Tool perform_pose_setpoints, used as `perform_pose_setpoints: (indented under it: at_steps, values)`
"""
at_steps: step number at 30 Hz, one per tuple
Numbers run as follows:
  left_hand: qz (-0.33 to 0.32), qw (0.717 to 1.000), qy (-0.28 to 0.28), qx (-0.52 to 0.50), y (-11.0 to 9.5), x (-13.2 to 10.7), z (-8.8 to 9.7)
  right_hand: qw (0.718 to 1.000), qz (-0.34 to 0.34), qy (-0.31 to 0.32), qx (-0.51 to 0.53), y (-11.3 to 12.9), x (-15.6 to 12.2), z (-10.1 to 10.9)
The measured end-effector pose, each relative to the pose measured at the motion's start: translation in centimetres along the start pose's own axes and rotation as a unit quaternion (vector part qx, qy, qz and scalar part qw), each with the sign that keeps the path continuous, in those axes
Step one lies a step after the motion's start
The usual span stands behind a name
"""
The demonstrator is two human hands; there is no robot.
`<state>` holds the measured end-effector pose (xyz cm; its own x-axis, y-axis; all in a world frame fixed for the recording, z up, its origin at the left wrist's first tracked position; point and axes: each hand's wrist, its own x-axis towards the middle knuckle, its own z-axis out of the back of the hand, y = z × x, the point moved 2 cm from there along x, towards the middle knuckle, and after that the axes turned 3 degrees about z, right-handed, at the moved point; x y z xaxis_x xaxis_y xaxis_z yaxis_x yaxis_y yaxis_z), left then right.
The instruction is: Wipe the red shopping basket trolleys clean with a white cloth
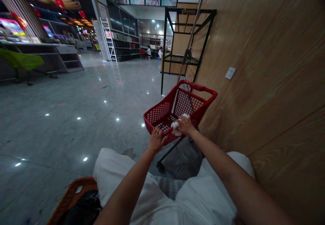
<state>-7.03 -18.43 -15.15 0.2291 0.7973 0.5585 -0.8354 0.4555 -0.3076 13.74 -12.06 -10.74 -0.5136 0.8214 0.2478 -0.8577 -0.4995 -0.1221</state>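
Note:
A small red shopping cart (160, 112) with a plastic lattice basket stands in front of my knees, its handle at the far right end. My left hand (156, 140) grips the near rim of the basket, fingers curled over the edge. A crumpled white cloth (175, 129) is bunched in my right hand (186, 125), which presses it against the same rim, farther right. Part of the cloth sticks out past the fingers. The inside of the basket shows only its red lattice floor and walls.
A wooden wall (266, 82) with a socket (230, 73) runs close on the right. Behind the cart stands a dark metal frame (164, 54). An orange basket (73, 192) holding something black is at lower left. A green cart (21, 59) and two people are farther off.

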Motion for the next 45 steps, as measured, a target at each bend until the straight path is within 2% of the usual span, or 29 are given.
perform_pose_setpoints:
  at_steps: [4, 9, 12, 15, 19, 21, 22, 24, 29, 31, 32, 33, 35, 38, 40, 42, 43, 45]
  values:
    - [0.006, 1.0, 0.007, 0.003, 0.1, 0.1, -0.1, 1.0, 0.025, 0.005, 0.014, 0.6, 0.1, 0.3]
    - [0.017, 1.0, 0.012, 0.009, 0.5, 0.1, -0.1, 0.994, 0.104, -0.03, 0.022, 5.8, 0.0, 0.5]
    - [0.001, 0.999, 0.038, 0.012, 1.0, 0.4, 0.5, 0.992, 0.113, -0.045, 0.012, 6.7, 0.3, 0.2]
    - [-0.005, 0.998, 0.064, 0.006, 1.4, 0.9, 1.3, 0.992, 0.121, -0.041, -0.007, 3.9, 0.6, 0.2]
    - [0.006, 0.997, 0.072, -0.001, 1.7, 1.3, 1.9, 0.998, 0.036, -0.042, -0.036, -2.0, 0.5, 0.8]
    - [0.012, 0.997, 0.074, -0.001, 1.9, 1.2, 1.9, 0.998, 0.003, -0.039, -0.047, -3.2, 0.3, 1.0]
    - [0.018, 0.997, 0.074, 0.002, 1.9, 1.2, 1.8, 0.998, -0.005, -0.036, -0.049, -3.0, 0.3, 0.9]
    - [0.037, 0.997, 0.067, 0.013, 2.2, 1.3, 1.7, 0.998, -0.006, -0.034, -0.043, -1.2, 0.4, 0.7]
    - [0.084, 0.993, 0.057, 0.058, 3.0, 1.6, 1.6, 0.996, 0.055, -0.072, 0.01, 7.4, 1.2, -0.8]
    - [0.091, 0.992, 0.056, 0.073, 3.4, 1.6, 1.7, 0.994, 0.055, -0.09, 0.016, 9.2, 1.4, -1.3]
    - [0.091, 0.991, 0.057, 0.08, 3.5, 1.5, 1.8, 0.994, 0.061, -0.093, 0.017, 9.3, 1.4, -1.3]
    - [0.089, 0.99, 0.061, 0.085, 3.7, 1.4, 1.9, 0.993, 0.068, -0.092, 0.016, 8.6, 1.2, -1.3]
    - [0.085, 0.99, 0.073, 0.09, 4.1, 1.2, 2.2, 0.993, 0.078, -0.084, 0.007, 5.5, 0.5, -0.9]
    - [0.09, 0.988, 0.083, 0.091, 4.6, 1.1, 2.6, 0.996, -0.004, -0.081, -0.037, -1.7, -1.2, 0.3]
    - [0.095, 0.987, 0.092, 0.09, 4.4, 1.4, 2.7, 0.994, -0.042, -0.08, -0.063, -5.3, -2.3, 1.1]
    - [0.104, 0.985, 0.102, 0.097, 3.5, 1.9, 2.5, 0.993, -0.054, -0.078, -0.071, -6.2, -2.7, 1.7]
    - [0.11, 0.984, 0.099, 0.102, 2.8, 2.2, 2.2, 0.993, -0.052, -0.076, -0.068, -5.7, -2.5, 1.8]
    - [0.106, 0.986, 0.08, 0.105, 0.8, 2.7, 1.2, 0.995, -0.039, -0.077, -0.056, -2.9, -1.7, 1.5]
